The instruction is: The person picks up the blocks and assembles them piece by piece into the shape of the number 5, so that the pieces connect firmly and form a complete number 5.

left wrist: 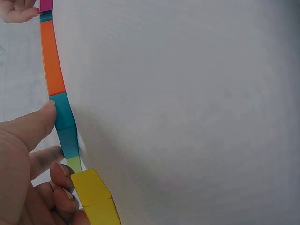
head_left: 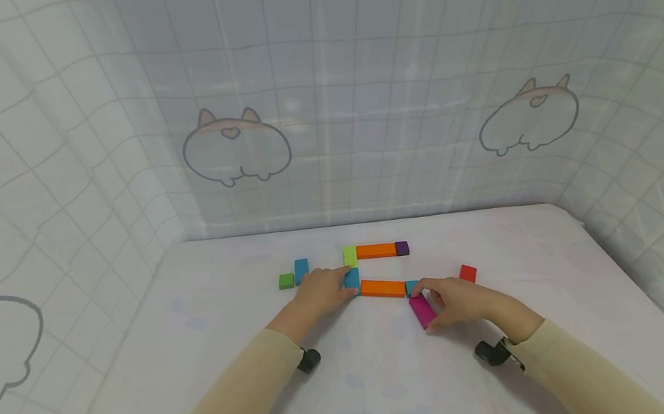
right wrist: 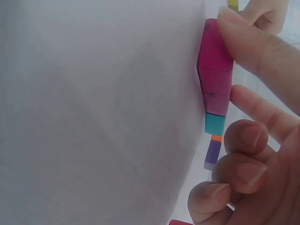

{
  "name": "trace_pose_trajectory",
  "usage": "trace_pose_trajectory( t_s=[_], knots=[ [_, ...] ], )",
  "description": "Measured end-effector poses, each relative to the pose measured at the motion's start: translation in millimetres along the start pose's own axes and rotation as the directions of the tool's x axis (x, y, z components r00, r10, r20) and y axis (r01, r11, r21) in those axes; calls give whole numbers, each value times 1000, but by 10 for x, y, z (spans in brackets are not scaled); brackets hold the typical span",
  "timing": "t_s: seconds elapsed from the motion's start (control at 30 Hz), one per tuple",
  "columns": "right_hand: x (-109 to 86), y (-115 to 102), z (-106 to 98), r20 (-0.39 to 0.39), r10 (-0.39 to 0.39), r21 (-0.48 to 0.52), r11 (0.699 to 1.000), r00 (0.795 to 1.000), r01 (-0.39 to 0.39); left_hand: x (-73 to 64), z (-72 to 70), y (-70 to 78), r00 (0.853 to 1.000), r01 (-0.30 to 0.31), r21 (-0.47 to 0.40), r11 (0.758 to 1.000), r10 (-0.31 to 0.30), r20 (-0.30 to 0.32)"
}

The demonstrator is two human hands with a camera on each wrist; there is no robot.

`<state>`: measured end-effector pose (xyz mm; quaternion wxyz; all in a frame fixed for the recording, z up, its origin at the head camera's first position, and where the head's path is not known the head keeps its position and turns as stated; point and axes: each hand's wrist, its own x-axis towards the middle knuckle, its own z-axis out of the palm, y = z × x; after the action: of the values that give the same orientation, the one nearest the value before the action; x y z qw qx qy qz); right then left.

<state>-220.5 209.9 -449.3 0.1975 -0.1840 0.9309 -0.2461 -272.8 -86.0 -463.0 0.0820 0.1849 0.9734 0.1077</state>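
Note:
In the head view my left hand (head_left: pixel 319 291) spans a blue block (head_left: pixel 351 281), its index finger and thumb at opposite ends. A lime block (head_left: pixel 350 256) adjoins it at the back, and an orange block (head_left: pixel 383 288) runs rightward from its front. At that orange block's right end is a small teal block (head_left: pixel 412 287), partly covered by my right hand (head_left: pixel 460 298). My right thumb and index finger pinch a magenta block (right wrist: pixel 216 70) by its ends, near the teal one. A yellow block (left wrist: pixel 96 192) shows beside my left hand's curled fingers; whether they touch it I cannot tell.
Another orange block (head_left: pixel 375 251) with a purple block (head_left: pixel 402 248) at its end extends from the lime block. Left of my left hand lie a green block (head_left: pixel 286 281) and a blue block (head_left: pixel 301 271). A red block (head_left: pixel 468 274) lies behind my right hand.

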Motion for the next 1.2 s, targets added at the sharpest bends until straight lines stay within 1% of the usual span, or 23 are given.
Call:
trace_pose_trajectory(
  t_s=[0.2,0.43,0.67,0.97,1.2],
  knots=[
    [-1,-4,0,-3,9,-9,1000,1000,-9,-5,2,8,1000,6,4,1000,-6,3],
    [-4,-3,-1,-4,-1,-16,1000,1000,1,4,14,6,1000,-5,13,1000,5,-3],
    [7,5,5,-3,21,-6,1000,1000,-21,-14,-4,10,1000,4,-16,1000,-4,1],
    [24,29,-7,4,0,-19,1000,1000,0,5,5,-3,1000,8,-8,1000,-8,5],
    [16,18,-4,9,3,-4,1000,1000,-3,3,6,0,1000,7,-11,1000,-7,4]
  ],
)
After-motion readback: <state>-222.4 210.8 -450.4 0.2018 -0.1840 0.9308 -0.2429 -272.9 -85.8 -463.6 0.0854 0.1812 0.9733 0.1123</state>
